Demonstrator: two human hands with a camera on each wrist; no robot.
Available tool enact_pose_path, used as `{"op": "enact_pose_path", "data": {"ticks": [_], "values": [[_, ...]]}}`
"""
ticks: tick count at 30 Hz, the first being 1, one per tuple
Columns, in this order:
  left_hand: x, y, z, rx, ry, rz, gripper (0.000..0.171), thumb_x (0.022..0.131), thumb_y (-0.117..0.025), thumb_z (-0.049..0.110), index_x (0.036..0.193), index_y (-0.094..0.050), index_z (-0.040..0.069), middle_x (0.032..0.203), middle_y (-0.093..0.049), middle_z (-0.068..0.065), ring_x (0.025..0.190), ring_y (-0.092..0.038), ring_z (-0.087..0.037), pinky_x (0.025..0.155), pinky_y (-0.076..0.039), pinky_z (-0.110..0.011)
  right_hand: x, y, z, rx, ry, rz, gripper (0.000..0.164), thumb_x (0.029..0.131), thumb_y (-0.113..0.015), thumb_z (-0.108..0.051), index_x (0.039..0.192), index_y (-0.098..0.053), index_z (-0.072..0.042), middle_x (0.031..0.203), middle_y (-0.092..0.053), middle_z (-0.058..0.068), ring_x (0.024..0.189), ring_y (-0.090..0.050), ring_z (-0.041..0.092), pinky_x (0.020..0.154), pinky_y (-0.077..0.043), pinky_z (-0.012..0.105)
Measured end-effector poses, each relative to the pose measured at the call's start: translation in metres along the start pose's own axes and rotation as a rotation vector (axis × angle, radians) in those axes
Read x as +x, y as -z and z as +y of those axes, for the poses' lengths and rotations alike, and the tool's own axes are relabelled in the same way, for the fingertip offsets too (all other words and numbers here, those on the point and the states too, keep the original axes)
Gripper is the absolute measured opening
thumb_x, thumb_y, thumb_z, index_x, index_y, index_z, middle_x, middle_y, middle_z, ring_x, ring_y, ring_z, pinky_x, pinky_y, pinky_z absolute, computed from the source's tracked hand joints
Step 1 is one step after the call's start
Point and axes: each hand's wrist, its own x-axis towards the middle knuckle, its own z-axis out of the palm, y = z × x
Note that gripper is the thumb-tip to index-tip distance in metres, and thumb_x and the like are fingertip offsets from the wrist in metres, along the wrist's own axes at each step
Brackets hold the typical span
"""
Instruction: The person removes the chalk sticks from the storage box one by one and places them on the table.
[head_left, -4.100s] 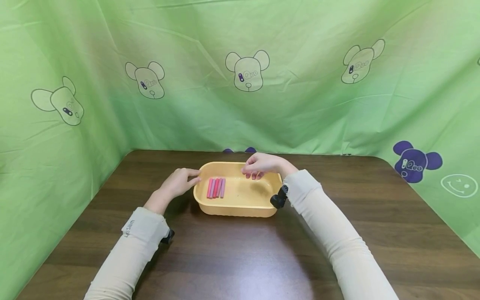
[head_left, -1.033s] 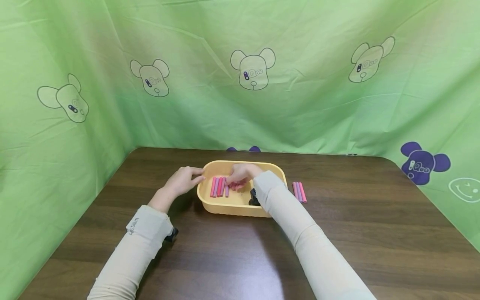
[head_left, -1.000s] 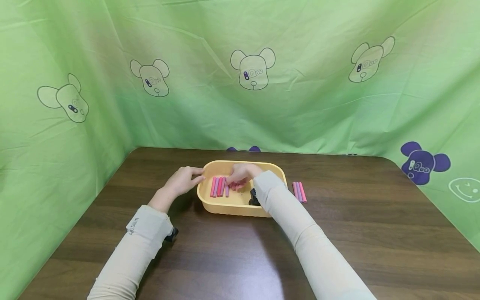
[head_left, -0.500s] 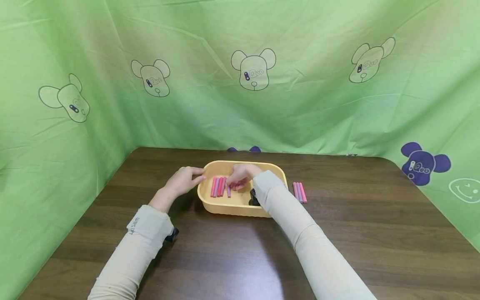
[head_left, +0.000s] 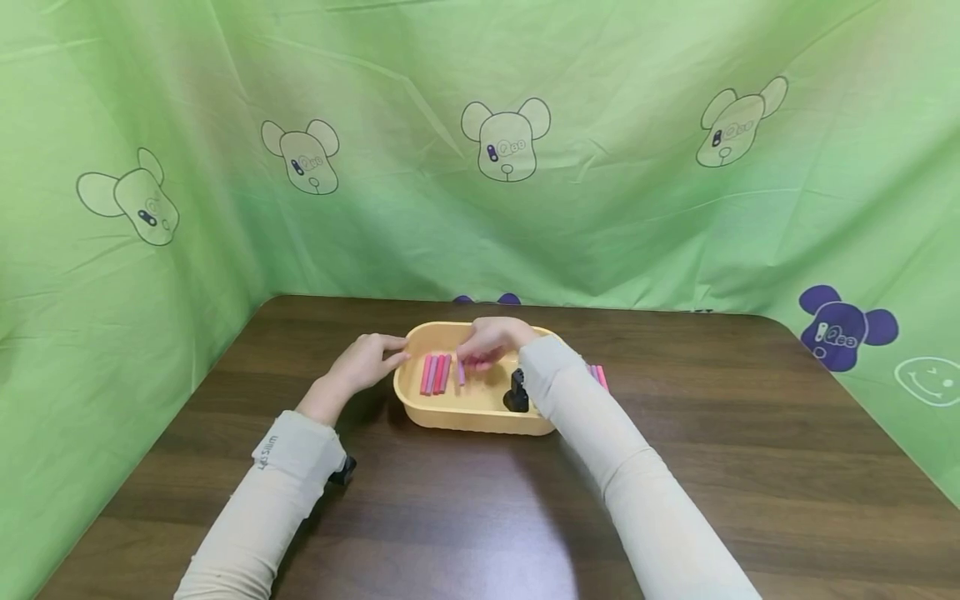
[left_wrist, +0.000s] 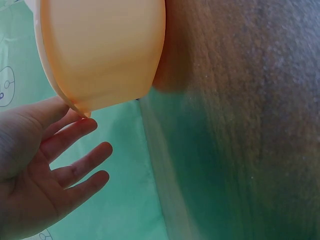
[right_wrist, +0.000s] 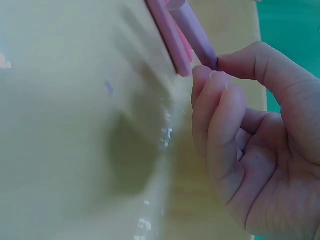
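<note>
A yellow plastic basin point(head_left: 476, 422) sits on the table with several pink and purple chalk sticks point(head_left: 435, 375) lined up inside its left end. My left hand point(head_left: 362, 365) holds the basin's left rim; in the left wrist view the thumb and nearest fingers pinch the edge, the others spread free. Over the basin floor, my right hand point(head_left: 491, 340) pinches one purple chalk stick point(right_wrist: 195, 35) by its end between thumb and fingertips. That stick hangs tilted, just right of the row. The right sleeve partly covers more chalk sticks point(head_left: 600, 375) lying right of the basin.
The brown wooden table point(head_left: 450, 517) extends on all sides of the basin. A green curtain point(head_left: 600, 233) with printed bear heads hangs behind it and along the sides. Black wrist cameras sit at both cuffs; the right one point(head_left: 516, 392) is over the basin.
Since about four seconds ago, chalk sticks have appeared on the table right of the basin. In the last second the right hand has lifted one purple stick away from the row, slightly rightward.
</note>
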Motion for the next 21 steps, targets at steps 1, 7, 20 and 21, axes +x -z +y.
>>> {"op": "enact_pose_path", "data": {"ticks": [1, 7, 20, 21], "values": [[0.0, 0.0, 0.0, 0.002, -0.004, 0.001, 0.038, 0.093, -0.057, 0.019, 0.126, -0.058, -0.001, 0.127, -0.059, -0.019, 0.122, -0.054, -0.032, 0.1, -0.046, -0.044, -0.002, 0.002, 0.001, -0.004, 0.003, 0.009, 0.019, 0.086, -0.055, -0.016, 0.075, -0.066, -0.005, 0.058, -0.058, -0.004, 0.047, -0.048, 0.001, 0.049, -0.044, 0.011], [0.001, -0.001, -0.001, -0.008, 0.004, -0.005, 0.039, 0.093, -0.057, 0.021, 0.126, -0.057, 0.0, 0.127, -0.058, -0.018, 0.122, -0.053, -0.032, 0.1, -0.046, -0.044, -0.011, 0.009, 0.006, -0.013, 0.022, 0.017, 0.023, 0.089, -0.052, -0.019, 0.082, -0.066, -0.001, 0.059, -0.057, -0.004, 0.049, -0.047, 0.002, 0.05, -0.044, 0.012], [-0.002, -0.001, 0.0, -0.009, -0.008, -0.002, 0.039, 0.093, -0.057, 0.019, 0.126, -0.057, -0.001, 0.127, -0.058, -0.019, 0.122, -0.053, -0.032, 0.101, -0.045, -0.045, -0.029, 0.016, 0.012, -0.006, 0.04, 0.038, 0.025, 0.093, -0.051, -0.019, 0.082, -0.065, -0.002, 0.063, -0.061, -0.003, 0.052, -0.052, 0.003, 0.052, -0.046, 0.013], [-0.002, -0.001, 0.0, -0.009, -0.007, -0.004, 0.039, 0.093, -0.057, 0.019, 0.127, -0.057, -0.001, 0.127, -0.058, -0.019, 0.122, -0.053, -0.032, 0.101, -0.045, -0.045, -0.03, 0.016, 0.013, -0.008, 0.042, 0.04, 0.024, 0.093, -0.051, -0.019, 0.082, -0.065, -0.002, 0.064, -0.061, -0.003, 0.052, -0.052, 0.003, 0.053, -0.046, 0.013]]}}
